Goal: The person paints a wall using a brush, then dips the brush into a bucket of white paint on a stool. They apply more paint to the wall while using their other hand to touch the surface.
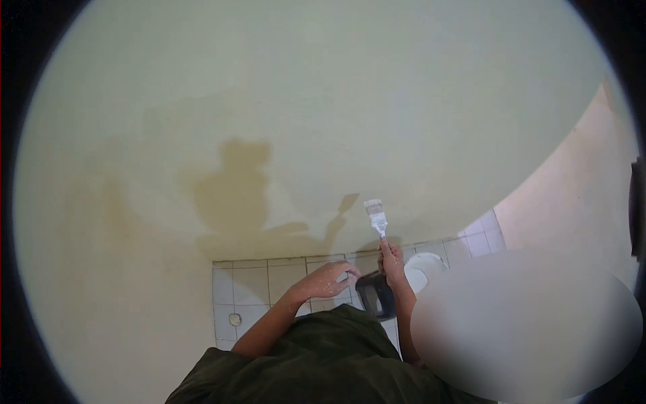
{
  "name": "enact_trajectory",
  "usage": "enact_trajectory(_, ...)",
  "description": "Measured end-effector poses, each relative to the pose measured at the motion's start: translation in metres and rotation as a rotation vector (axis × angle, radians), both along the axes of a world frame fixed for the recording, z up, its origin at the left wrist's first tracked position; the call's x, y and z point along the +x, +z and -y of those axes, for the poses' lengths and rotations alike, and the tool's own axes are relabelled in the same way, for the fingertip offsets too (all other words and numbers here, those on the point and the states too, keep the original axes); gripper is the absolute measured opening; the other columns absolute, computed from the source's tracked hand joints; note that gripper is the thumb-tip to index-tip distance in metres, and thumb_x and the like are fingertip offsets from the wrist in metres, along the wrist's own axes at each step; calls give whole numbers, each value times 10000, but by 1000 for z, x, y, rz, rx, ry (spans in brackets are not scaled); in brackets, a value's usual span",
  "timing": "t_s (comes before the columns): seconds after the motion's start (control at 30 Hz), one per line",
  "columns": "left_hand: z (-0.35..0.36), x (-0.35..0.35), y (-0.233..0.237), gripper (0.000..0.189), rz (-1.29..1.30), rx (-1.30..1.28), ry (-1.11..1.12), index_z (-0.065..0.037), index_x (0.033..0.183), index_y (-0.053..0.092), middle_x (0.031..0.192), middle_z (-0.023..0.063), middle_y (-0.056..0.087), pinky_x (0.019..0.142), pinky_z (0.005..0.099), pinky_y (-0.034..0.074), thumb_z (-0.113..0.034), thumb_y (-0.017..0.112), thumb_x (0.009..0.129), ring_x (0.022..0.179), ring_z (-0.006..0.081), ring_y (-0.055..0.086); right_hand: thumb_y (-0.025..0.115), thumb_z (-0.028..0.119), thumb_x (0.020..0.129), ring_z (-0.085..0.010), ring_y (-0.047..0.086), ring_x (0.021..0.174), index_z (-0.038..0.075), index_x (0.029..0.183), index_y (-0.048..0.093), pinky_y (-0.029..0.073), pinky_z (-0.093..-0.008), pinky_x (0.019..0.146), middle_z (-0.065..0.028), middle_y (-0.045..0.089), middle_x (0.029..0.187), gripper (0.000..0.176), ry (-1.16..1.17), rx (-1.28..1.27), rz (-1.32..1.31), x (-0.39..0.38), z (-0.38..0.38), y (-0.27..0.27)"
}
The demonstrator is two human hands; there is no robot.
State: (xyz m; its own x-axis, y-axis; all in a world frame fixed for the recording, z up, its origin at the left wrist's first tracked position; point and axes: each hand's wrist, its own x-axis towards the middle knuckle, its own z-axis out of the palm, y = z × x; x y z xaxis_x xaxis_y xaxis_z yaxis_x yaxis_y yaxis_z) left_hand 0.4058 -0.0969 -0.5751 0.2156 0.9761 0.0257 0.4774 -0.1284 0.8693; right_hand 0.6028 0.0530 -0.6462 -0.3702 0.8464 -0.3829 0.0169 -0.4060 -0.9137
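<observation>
My right hand (391, 261) grips the handle of a paintbrush (377, 215), held upright with its bristles up and white paint on its bristles and ferrule. Behind the brush is a pale wall (336, 121). My left hand (330, 279) has white specks on it and is beside a dark container (377, 296), its fingers curved and apart with nothing between them. The container stands between my two hands, below the brush. Partly behind my right forearm sits a round white bucket (425, 269).
White floor tiles (250, 286) run along the wall's foot. A small round drain (235, 320) lies at the left. A pinkish wall (572, 182) rises at the right, with a dark object (636, 209) at the edge. A blurred oval hides the lower right.
</observation>
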Motion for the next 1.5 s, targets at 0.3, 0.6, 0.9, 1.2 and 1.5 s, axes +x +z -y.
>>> enact_trajectory(0.3,71,-130,14,262,46,88,127,-45,1207,680,1172,164,707,986,423,509,-210,634,1009,1121,325,664,578,370,1069,-105,416,480,64,1064,595,355,-287,452,-4,515,677,307,427,-217,-599,-148,75,57)
enact_trajectory(0.6,126,-216,14,259,30,114,205,-26,1197,675,1158,179,710,979,417,523,-187,647,996,1103,324,679,593,341,1065,-110,495,650,67,1008,593,415,-291,581,-33,545,836,280,454,-64,-445,-208,98,77)
enact_trajectory(0.9,111,-280,9,281,100,73,206,-30,1206,673,1196,178,696,1018,415,506,-209,641,991,1134,340,660,708,202,1000,-51,349,464,110,806,566,254,-253,436,61,437,618,257,-136,310,-39,-231,85,125)
enact_trajectory(1.2,50,-318,76,271,-104,309,222,-59,1189,672,1287,143,651,1129,444,424,-80,645,921,1314,351,551,755,118,962,-12,389,669,69,849,586,320,-204,599,87,499,746,209,-367,766,89,-225,32,176)
enact_trajectory(1.5,8,-368,188,320,-443,829,464,-133,1206,684,1469,114,578,1233,678,47,-92,620,895,1520,404,323,751,47,942,-35,478,711,28,1042,611,389,-216,639,30,580,794,173,-393,902,192,-237,35,206)
